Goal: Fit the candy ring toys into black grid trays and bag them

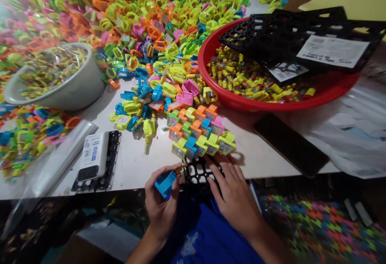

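My left hand [162,199] is closed around a blue plastic toy watch [165,184], its hollow box side facing up. Close to those fingertips is a small yellow piece, partly hidden. My right hand [230,191] lies with fingers stretched over a black plastic grid tray [197,172] at the table's front edge. Its fingertips reach the nearest row of toy watches. Several toy watches [196,132] in orange, green, blue, pink and yellow stand in tight rows on the tray's far part, their clear boxes facing me.
Loose toy watches [157,34] are heaped across the back. A red basin [238,105] of small yellow pieces carries black grid trays [304,42]. At left are a white bowl [72,91], a white device [94,155] on another grid, and plastic film [60,159]. A dark phone [291,144] lies right.
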Motion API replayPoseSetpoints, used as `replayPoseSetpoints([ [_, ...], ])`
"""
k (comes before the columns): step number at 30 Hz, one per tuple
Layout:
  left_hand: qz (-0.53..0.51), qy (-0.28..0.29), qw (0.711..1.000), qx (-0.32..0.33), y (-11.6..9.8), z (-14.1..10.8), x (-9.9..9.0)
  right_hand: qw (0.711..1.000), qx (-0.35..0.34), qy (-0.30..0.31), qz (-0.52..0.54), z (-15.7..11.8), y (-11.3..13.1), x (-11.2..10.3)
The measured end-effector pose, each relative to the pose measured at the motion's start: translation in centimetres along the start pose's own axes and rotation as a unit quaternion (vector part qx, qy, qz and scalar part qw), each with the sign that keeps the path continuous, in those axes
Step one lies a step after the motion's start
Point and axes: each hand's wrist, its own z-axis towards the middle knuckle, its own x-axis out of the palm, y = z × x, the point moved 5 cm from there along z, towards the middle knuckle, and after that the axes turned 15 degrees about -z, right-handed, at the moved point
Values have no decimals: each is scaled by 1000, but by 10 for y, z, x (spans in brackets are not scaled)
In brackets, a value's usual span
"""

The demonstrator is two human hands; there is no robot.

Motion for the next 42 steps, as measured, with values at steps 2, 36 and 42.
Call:
replayPoseSetpoints([
  [2, 20, 1, 1000, -19, 1, -1, -1, 1000, 6, 0, 2, 0, 0, 0],
  [36, 159, 201, 967, 14, 11, 21, 13, 995, -49, -61, -59, 1, 1, -3],
  [42, 380, 96, 914, 107, 24, 76, -32, 988, -51, -106, -102, -3, 4, 4],
])
